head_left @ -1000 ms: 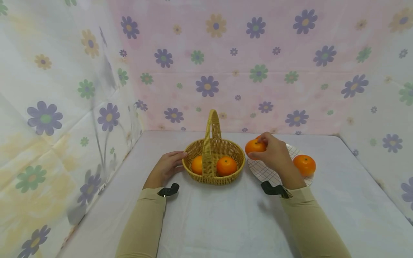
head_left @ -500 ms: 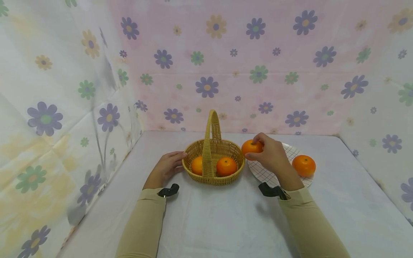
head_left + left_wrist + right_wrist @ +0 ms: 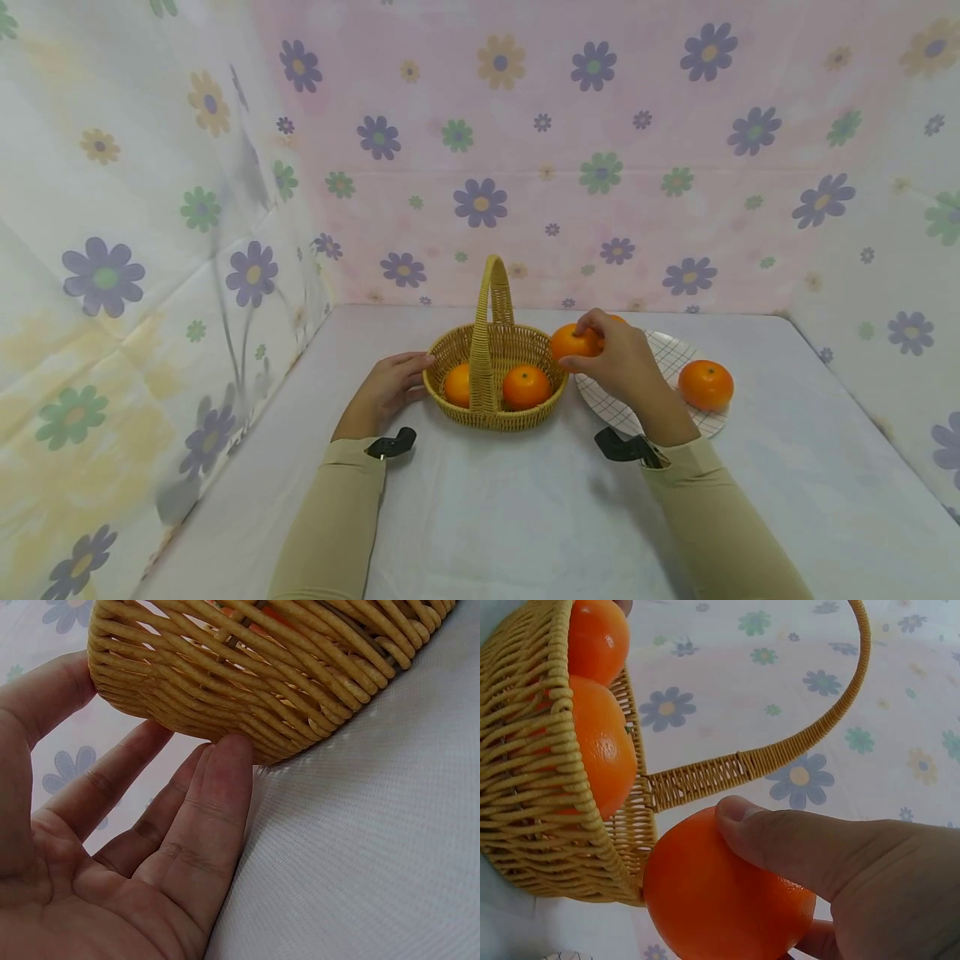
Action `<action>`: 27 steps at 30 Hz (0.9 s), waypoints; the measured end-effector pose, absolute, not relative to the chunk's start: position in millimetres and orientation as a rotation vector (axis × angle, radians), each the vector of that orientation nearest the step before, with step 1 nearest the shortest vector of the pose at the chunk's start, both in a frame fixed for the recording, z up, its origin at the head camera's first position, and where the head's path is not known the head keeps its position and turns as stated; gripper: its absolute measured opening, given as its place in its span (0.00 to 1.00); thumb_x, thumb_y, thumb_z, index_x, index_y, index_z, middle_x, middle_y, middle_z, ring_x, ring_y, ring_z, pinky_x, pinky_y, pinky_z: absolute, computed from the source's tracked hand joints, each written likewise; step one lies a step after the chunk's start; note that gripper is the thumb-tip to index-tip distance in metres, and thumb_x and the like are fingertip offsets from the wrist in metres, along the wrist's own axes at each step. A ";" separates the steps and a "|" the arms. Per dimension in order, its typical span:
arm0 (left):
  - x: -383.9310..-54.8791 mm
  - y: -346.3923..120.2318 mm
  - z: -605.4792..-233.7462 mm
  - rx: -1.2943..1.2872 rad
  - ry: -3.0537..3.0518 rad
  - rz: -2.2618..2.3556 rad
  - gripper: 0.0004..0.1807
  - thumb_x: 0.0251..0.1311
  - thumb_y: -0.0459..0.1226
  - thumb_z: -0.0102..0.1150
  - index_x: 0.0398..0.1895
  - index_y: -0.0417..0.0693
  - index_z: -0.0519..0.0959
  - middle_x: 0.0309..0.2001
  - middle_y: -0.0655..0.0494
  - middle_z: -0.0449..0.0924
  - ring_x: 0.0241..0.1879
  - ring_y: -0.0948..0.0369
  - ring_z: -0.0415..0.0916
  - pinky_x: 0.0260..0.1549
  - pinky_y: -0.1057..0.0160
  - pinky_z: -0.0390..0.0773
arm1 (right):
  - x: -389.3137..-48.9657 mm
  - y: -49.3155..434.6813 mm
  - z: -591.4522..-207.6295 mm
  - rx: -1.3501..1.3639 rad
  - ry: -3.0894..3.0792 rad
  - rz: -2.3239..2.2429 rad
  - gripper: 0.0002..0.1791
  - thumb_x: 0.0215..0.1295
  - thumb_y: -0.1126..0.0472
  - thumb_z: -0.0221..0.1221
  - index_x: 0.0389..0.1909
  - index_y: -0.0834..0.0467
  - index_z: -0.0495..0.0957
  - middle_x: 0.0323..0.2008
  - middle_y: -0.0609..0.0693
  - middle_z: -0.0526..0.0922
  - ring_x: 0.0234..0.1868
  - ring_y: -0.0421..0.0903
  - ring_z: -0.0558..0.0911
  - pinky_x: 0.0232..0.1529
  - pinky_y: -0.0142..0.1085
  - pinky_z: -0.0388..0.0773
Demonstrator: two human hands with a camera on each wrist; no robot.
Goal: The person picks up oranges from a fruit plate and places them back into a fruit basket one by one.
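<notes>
A yellow wicker basket (image 3: 498,417) with a tall arched handle stands mid-table, with two oranges inside: one (image 3: 527,387) right of the handle, another (image 3: 457,385) partly behind it. My left hand (image 3: 388,389) rests its fairly straight fingertips against the basket's left side; the left wrist view shows the fingers (image 3: 217,780) touching the weave. Between thumb and fingers, my right hand (image 3: 626,358) grips an orange (image 3: 720,889) at the basket's right rim. Held at rim height, the orange (image 3: 573,343) partly overlaps the rim in the head view.
Right of the basket lies a white plate (image 3: 611,407) with a grid pattern. An orange (image 3: 706,385) sits on its right side, and another orange (image 3: 618,319) shows mostly hidden behind my right hand. Flowered cloth walls (image 3: 555,192) close in the table at the back and sides.
My right hand has moved left with its orange, from above the plate to the basket's right rim. More of the orange behind that hand is now visible. My left hand has stayed still.
</notes>
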State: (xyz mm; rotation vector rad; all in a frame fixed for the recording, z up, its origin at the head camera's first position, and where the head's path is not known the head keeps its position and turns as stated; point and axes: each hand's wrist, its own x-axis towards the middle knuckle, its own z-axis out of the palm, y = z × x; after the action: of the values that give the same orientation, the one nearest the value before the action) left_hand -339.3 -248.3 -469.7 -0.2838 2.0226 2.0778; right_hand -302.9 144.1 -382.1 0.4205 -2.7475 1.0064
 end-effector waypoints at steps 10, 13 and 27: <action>-340.1 -245.9 -468.7 -0.295 2.014 2.087 0.32 0.62 0.48 0.73 0.65 0.44 0.78 0.61 0.49 0.81 0.53 0.57 0.84 0.52 0.56 0.87 | -301.7 136.6 -387.0 0.466 -2.714 0.997 0.26 0.55 0.46 0.78 0.49 0.47 0.76 0.44 0.53 0.81 0.45 0.55 0.77 0.45 0.46 0.79; -339.3 -244.9 -467.0 -0.300 2.029 2.074 0.33 0.62 0.49 0.73 0.66 0.44 0.78 0.62 0.48 0.81 0.54 0.57 0.83 0.53 0.56 0.87 | -301.7 135.2 -387.7 0.472 -2.714 0.991 0.26 0.55 0.46 0.77 0.49 0.47 0.76 0.44 0.53 0.82 0.46 0.55 0.78 0.46 0.47 0.81; -336.6 -247.4 -466.7 -0.284 2.029 2.064 0.33 0.65 0.48 0.70 0.68 0.41 0.75 0.65 0.45 0.78 0.54 0.56 0.82 0.54 0.55 0.86 | -296.6 122.6 -388.1 0.524 -2.702 0.979 0.26 0.56 0.46 0.77 0.49 0.47 0.76 0.38 0.50 0.81 0.35 0.50 0.74 0.35 0.40 0.72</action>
State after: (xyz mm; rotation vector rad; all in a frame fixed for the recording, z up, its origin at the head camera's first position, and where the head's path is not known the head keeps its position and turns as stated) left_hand -336.6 -247.4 -466.7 -0.2838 2.0293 2.0640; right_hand -296.6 122.6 -388.1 0.5236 -2.7020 0.9788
